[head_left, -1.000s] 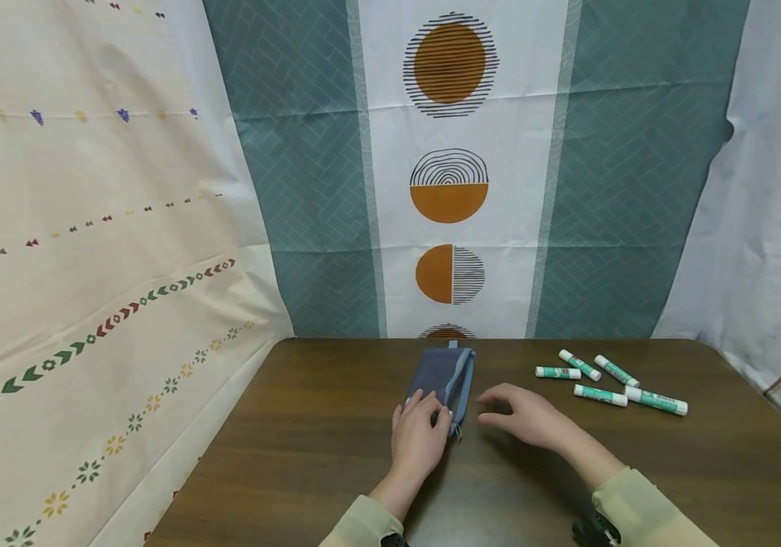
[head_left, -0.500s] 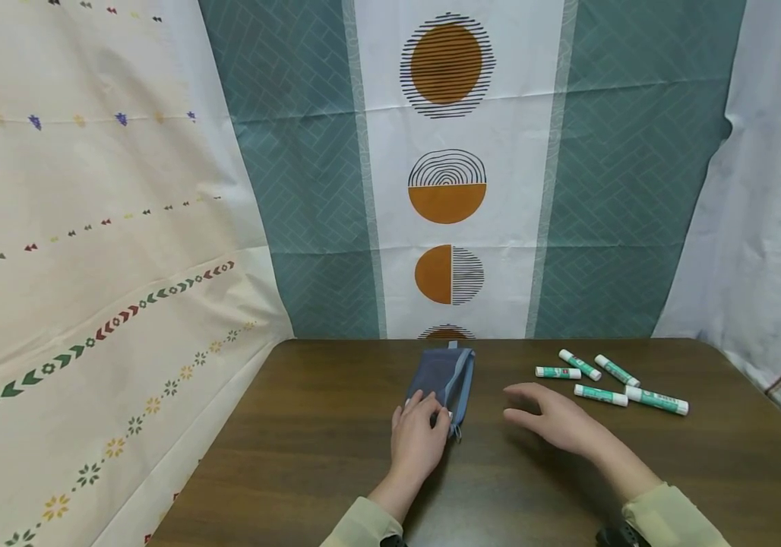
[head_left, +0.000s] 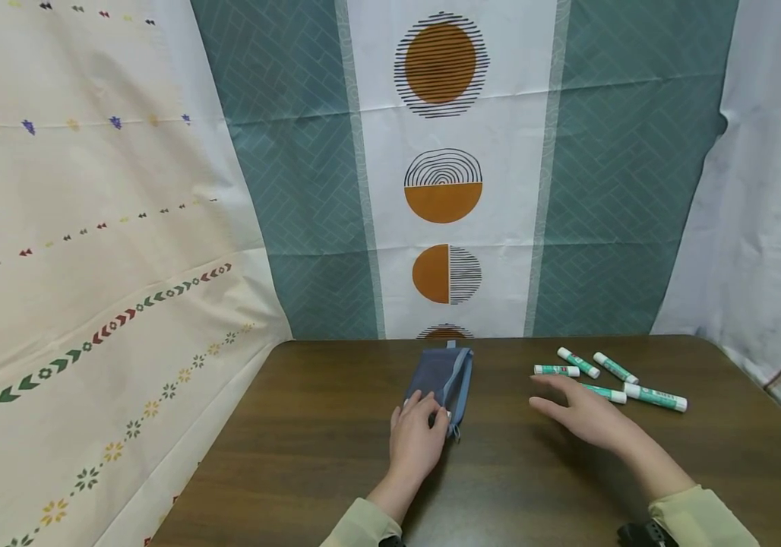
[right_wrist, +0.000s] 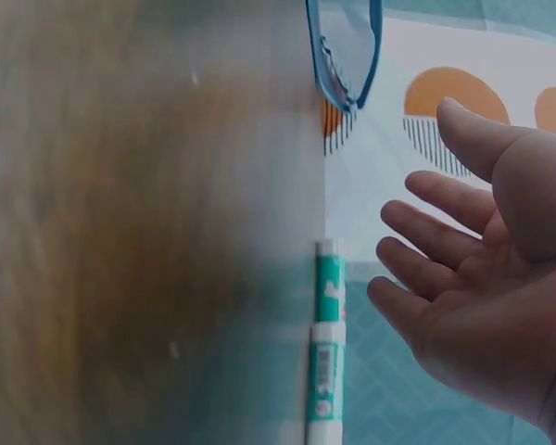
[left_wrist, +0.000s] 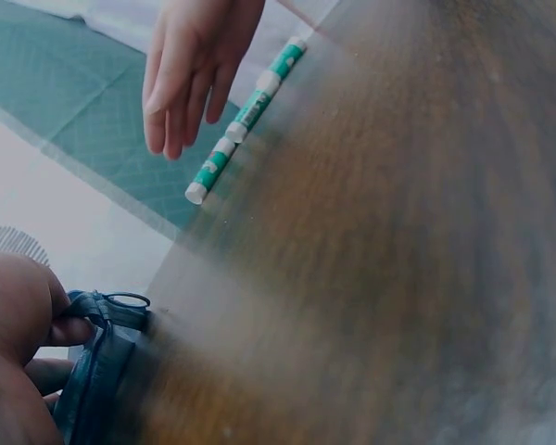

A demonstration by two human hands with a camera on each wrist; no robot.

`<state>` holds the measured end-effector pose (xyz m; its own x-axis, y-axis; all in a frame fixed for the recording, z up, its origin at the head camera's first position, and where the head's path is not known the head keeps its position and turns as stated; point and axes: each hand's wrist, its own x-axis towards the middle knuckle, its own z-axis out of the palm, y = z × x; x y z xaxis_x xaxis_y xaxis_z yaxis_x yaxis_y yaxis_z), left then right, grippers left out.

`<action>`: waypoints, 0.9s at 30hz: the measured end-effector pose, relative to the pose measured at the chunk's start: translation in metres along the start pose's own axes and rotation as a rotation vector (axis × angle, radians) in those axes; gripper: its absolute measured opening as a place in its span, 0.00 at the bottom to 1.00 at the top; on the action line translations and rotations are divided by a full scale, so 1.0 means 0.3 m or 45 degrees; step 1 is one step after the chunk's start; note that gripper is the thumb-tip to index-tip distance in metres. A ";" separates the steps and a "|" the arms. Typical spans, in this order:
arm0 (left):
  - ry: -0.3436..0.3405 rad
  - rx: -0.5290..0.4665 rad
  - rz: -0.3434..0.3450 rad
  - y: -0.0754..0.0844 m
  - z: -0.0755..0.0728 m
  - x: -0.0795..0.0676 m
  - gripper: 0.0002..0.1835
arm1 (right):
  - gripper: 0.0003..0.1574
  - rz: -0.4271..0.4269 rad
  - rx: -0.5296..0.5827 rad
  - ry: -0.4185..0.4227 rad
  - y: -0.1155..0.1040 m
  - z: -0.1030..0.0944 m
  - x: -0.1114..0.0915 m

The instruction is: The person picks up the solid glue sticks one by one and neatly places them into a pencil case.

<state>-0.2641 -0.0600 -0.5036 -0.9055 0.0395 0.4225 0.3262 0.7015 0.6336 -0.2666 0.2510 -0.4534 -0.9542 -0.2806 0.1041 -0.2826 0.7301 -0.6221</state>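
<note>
My left hand (head_left: 416, 442) grips the near end of a dark blue zip pouch (head_left: 434, 371) lying on the table. In the left wrist view, its thumb and fingers pinch the edge of the pouch (left_wrist: 97, 371) by the zipper. The pouch's mouth gapes in the right wrist view. My right hand (head_left: 589, 414) hovers over the table with fingers spread loosely, palm bare in the right wrist view. Just beyond it lie several green and white glue sticks (head_left: 656, 397); in the head view its fingers partly cover one glue stick (head_left: 605, 393).
The brown wooden table (head_left: 308, 425) backs onto a hanging cloth (head_left: 315, 190) in teal and white with orange circles. A cream patterned cloth (head_left: 124, 365) drapes along the left side. Black wrist gear (head_left: 640, 534) shows at the right sleeve.
My right hand has moved away from the pouch, rightward to beside the glue sticks, and holds nothing. The left hand and the pouch have stayed in place.
</note>
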 end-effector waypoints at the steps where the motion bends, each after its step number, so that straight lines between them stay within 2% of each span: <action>1: 0.004 -0.001 0.004 0.000 0.000 0.001 0.12 | 0.47 0.000 -0.003 0.007 0.004 -0.007 -0.002; 9: 0.008 0.004 -0.003 0.001 0.000 -0.003 0.12 | 0.48 0.047 -0.070 0.044 0.049 -0.059 -0.029; 16: 0.012 -0.013 -0.001 0.003 -0.006 -0.002 0.13 | 0.48 0.024 -0.098 0.102 0.089 -0.107 -0.043; 27: -0.001 -0.009 -0.003 0.001 -0.004 -0.004 0.12 | 0.49 0.072 -0.169 0.160 0.160 -0.179 -0.064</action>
<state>-0.2626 -0.0609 -0.5030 -0.9064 0.0381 0.4206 0.3260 0.6963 0.6395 -0.2673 0.3250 -0.4437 -0.9713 -0.1629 0.1731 -0.2308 0.8206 -0.5228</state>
